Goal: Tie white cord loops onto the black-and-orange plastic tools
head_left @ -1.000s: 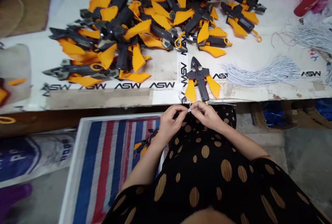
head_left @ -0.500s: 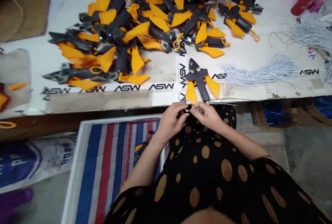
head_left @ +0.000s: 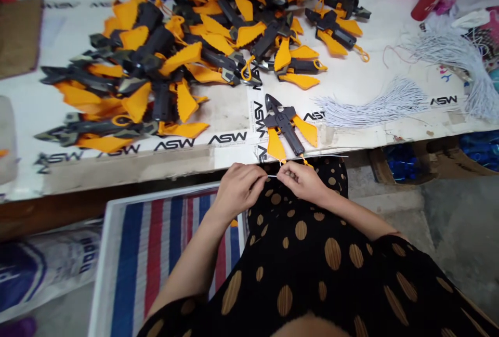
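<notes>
White cord (head_left: 272,175) pinched between curled left hand (head_left: 238,188) and right hand (head_left: 302,181); orange-handled pliers (head_left: 284,129) just beyond.

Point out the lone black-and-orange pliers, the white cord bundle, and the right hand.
Black-and-orange pliers (head_left: 284,125): head view, black body.
White cord bundle (head_left: 374,105): head view, middle of the strands.
Right hand (head_left: 302,181): head view, back of the hand.

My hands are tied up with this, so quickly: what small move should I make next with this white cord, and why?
Probably draw the white cord snug, since your left hand and right hand both pinch it just below the black-and-orange plastic piece, and it looks stretched between them.
</notes>
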`<state>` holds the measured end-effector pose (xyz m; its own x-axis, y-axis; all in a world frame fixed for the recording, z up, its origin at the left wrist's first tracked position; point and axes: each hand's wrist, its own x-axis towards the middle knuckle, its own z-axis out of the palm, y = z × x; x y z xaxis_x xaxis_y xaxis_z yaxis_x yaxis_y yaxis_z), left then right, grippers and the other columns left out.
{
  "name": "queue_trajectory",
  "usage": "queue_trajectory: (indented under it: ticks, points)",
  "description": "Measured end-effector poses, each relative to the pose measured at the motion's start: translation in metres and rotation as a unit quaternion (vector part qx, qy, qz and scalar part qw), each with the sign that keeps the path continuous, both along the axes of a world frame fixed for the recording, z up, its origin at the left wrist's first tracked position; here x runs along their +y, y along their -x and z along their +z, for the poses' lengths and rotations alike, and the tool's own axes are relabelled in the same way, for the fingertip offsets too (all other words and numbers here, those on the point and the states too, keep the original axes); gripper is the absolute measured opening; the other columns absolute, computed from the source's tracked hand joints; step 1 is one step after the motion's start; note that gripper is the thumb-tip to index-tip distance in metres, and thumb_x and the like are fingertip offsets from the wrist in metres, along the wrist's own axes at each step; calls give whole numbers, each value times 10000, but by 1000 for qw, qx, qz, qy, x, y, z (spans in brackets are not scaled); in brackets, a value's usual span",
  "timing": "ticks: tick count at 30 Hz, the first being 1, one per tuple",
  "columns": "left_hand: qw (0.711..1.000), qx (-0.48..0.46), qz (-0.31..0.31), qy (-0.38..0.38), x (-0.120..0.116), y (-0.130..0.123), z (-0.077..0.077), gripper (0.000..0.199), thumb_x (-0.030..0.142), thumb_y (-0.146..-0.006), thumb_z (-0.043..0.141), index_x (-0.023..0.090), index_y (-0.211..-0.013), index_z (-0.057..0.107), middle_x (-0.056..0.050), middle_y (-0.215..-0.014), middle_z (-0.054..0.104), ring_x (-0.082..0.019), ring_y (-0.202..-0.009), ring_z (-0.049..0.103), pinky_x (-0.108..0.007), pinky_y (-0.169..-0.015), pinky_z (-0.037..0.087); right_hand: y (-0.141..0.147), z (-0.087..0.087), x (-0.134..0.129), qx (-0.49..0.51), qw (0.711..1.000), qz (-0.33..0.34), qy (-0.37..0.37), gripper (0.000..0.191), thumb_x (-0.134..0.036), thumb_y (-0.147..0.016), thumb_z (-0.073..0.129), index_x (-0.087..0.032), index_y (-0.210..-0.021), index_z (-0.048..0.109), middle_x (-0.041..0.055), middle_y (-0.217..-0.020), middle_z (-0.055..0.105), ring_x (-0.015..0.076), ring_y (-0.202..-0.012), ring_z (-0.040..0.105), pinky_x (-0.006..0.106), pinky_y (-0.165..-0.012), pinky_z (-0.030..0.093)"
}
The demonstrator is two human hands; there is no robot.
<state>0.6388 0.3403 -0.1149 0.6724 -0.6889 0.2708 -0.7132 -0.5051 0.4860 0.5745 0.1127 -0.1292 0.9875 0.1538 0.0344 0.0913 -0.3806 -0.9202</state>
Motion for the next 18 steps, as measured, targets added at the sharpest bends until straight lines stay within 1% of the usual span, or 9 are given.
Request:
queue_trajectory:
  ticks: [1, 3, 4, 6, 9, 11, 13, 15, 18]
  points:
    - [1000, 22, -4, -7, 1, -3, 3, 154, 278, -975, 561, 234, -900, 688, -33, -856, 751, -204, -799, 685, -365, -801, 439, 1, 0, -6, -27, 999, -11, 13, 172, -348, -977, 554, -215, -1014, 656, 31, -1003, 708, 108, -695, 609, 241, -708, 486]
    - [998, 60, -9, -8, 2, -10, 10, 160, 358, -973, 598, 245, -941, 707, -28, -914, 763, -212, -851, 693, -368, -854, 444, 4, -1, -24, -75, 993, -61, 61, 200, -274, -976, 539, -227, -1132, 655, 81, -1239, 670, 141, -850, 665, 271, -797, 526]
    - [997, 71, -7, 0, 2, -14, 13, 173, 398, -963, 623, 252, -966, 715, -31, -952, 767, -221, -890, 697, -372, -882, 446, 5, -3, -35, -91, 988, -90, 92, 235, -237, -974, 527, -232, -1176, 648, 92, -1275, 656, 168, -953, 675, 290, -840, 535]
    - [996, 78, 5, 30, -4, -21, 17, 211, 436, -955, 639, 256, -1025, 725, -45, -1022, 768, -239, -965, 696, -383, -927, 455, 6, -8, -51, -96, 977, -118, 147, 253, -210, -978, 518, -234, -1193, 651, 99, -1249, 663, 208, -1090, 663, 314, -888, 541]
    - [997, 59, 0, 56, -35, -25, 14, 267, 419, -958, 646, 257, -1159, 711, -73, -1201, 739, -272, -1156, 653, -442, -1058, 432, 4, -19, -58, -96, 972, -102, 190, 186, -259, -1008, 519, -224, -1097, 679, 99, -1181, 672, 210, -1053, 674, 312, -876, 547]
    - [998, 38, -26, 29, -63, -25, 4, 360, 404, -934, 688, 268, -1266, 670, -84, -1408, 642, -312, -1374, 520, -521, -1186, 318, 2, -24, -52, -106, 971, -92, 194, 201, -282, -1033, 488, -216, -1057, 676, 97, -1143, 674, 199, -1003, 679, 302, -860, 545]
    - [999, 20, -42, -9, -85, -25, -8, 394, 384, -940, 685, 269, -1314, 638, -90, -1525, 540, -335, -1495, 378, -588, -1250, 170, 2, -25, -48, -116, 970, -84, 196, 219, -284, -1049, 456, -212, -1060, 663, 93, -1101, 684, 196, -979, 679, 298, -855, 537]
    - [999, 8, -41, -32, -93, -25, -18, 356, 382, -967, 645, 262, -1302, 634, -95, -1551, 510, -343, -1527, 322, -628, -1257, 85, 5, -24, -53, -122, 966, -95, 206, 219, -282, -1055, 445, -214, -1061, 653, 89, -1056, 698, 200, -962, 677, 304, -858, 528]
    - [999, 5, -29, -40, -80, -28, -27, 292, 394, -1002, 581, 254, -1253, 638, -96, -1536, 529, -335, -1533, 314, -635, -1252, 76, 13, -18, -78, -137, 947, -176, 230, 194, -284, -1047, 466, -214, -1024, 645, 88, -995, 705, 209, -927, 674, 321, -836, 524]
